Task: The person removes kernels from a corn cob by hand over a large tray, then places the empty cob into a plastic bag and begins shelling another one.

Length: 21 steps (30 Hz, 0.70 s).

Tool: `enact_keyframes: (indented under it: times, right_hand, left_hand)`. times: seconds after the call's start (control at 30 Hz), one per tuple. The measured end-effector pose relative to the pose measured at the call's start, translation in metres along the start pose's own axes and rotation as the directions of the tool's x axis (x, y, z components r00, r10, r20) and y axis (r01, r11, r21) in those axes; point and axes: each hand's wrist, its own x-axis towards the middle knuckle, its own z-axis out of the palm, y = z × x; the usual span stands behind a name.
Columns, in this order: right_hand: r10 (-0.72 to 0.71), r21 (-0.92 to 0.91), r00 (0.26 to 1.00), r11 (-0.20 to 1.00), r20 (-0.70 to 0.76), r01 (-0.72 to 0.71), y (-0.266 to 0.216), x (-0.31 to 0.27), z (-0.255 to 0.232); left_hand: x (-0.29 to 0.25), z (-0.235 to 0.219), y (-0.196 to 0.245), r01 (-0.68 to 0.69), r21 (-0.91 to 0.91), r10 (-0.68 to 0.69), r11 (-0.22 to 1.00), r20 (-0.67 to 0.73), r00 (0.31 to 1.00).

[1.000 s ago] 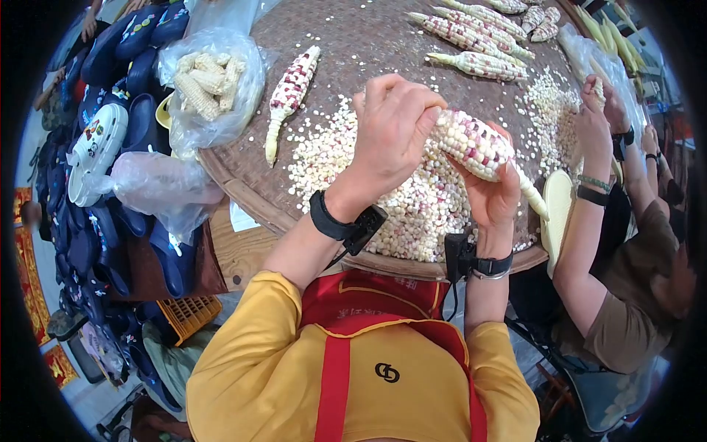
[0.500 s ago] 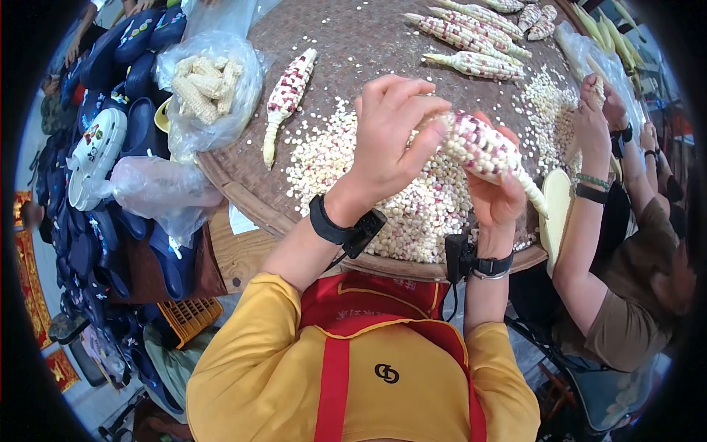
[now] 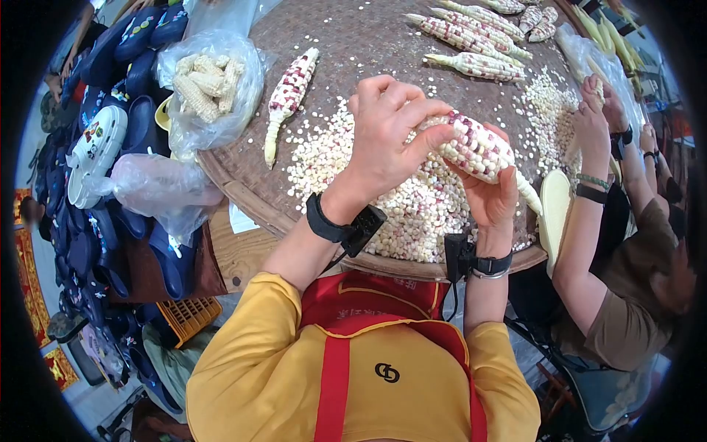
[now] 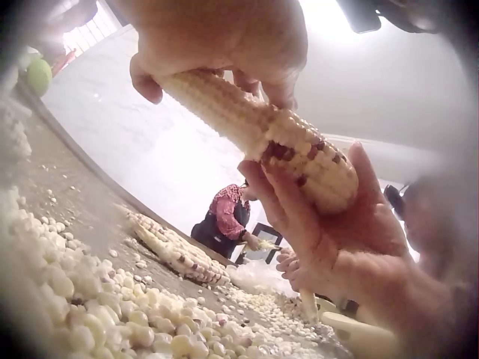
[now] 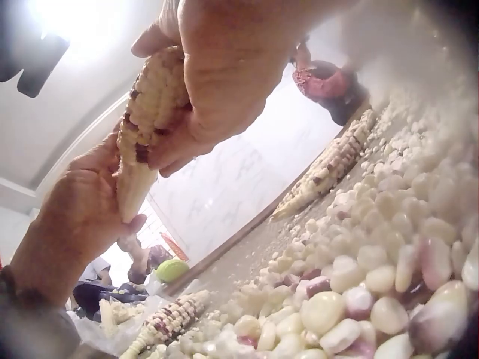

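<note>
Both hands hold one ear of corn (image 3: 482, 151) with white and dark red kernels, above a woven tray (image 3: 346, 37). My left hand (image 3: 383, 140) grips its left end, thumb pressed against the kernels. My right hand (image 3: 492, 195) wraps around the ear from below, near the thin pale end that points right. In the left wrist view, the cob (image 4: 213, 112) is bare along the part by the left hand, while kernels (image 4: 318, 164) cover the part by the right. A heap of loose kernels (image 3: 420, 214) lies under the hands.
Another ear (image 3: 293, 85) lies left on the tray; several more (image 3: 471, 37) lie at the far right. A plastic bag (image 3: 250, 96) of stripped cobs sits on the left rim. Blue clogs (image 3: 173, 254) crowd the left. At right, another person's hands (image 3: 596, 118) hold a cob.
The ear has turned a little and shifted slightly between the hands. My left thumb has moved rightward along the kernels; the right hand has kept its hold.
</note>
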Motion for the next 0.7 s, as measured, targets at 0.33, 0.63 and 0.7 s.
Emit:
enact_keyframes:
  times: [0.33, 0.63, 0.7]
  right_hand:
    - [-0.028, -0.021, 0.999, 0.999, -0.028, 0.028, -0.002, 0.002, 0.001]
    - [-0.045, 0.107, 0.998, 0.993, -0.048, 0.05, -0.005, 0.002, 0.009]
    - [-0.042, 0.087, 0.999, 0.995, -0.02, 0.044, -0.004, 0.002, 0.01]
  left_hand:
    - [0.002, -0.003, -0.001, 0.044, -0.117, -0.031, 0.992, 0.11, 0.993]
    - [0.0, 0.0, -0.003, 0.046, -0.209, -0.032, 0.977, 0.071, 0.997]
    - [-0.001, 0.006, 0.004, 0.124, -0.161, -0.127, 0.979, -0.01, 0.992]
